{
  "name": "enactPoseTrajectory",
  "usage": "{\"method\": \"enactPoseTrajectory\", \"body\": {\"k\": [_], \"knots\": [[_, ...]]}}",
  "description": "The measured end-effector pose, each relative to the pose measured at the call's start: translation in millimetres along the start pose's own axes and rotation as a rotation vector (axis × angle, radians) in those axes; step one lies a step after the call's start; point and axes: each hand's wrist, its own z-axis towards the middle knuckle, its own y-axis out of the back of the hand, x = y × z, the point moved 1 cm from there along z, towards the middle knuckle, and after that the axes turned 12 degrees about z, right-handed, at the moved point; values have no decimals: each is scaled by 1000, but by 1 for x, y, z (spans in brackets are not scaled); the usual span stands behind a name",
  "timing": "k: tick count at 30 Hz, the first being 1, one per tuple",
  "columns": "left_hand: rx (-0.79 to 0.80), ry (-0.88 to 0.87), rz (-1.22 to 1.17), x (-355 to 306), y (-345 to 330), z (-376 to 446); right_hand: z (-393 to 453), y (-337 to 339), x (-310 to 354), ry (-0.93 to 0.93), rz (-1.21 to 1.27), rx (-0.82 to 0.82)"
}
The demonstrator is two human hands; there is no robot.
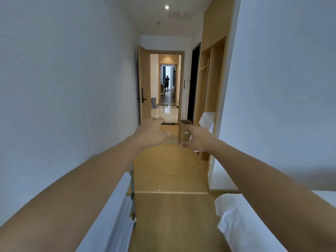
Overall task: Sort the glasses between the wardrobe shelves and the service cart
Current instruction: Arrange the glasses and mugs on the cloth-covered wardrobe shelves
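Note:
Both my arms stretch forward down a narrow hallway. My left hand [151, 132] hangs in the air with loosely curled fingers and holds nothing. My right hand [197, 139] is also held out, fingers relaxed and empty. Between and beyond the hands, several clear glasses [170, 141] stand on the wooden floor, far from both hands. The open wooden wardrobe [211, 84] with its shelves lines the right wall. A service cart [120, 206] draped in white linen stands at the lower left beside my left forearm.
A brown cardboard box [184, 132] stands on the floor next to the glasses. White bedding [236, 224] lies at the lower right. White cloth [207, 120] sits in the wardrobe. The room door [144, 84] is open, and a person [167, 83] stands far off.

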Motion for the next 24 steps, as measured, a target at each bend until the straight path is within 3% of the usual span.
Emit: {"method": "enactPoseTrajectory", "body": {"k": [13, 24], "knots": [[36, 61, 30, -21, -70, 200, 192, 33, -112, -6, 9, 70], [90, 45, 49, 35, -142, 334, 337, 4, -148, -13, 6, 94]]}}
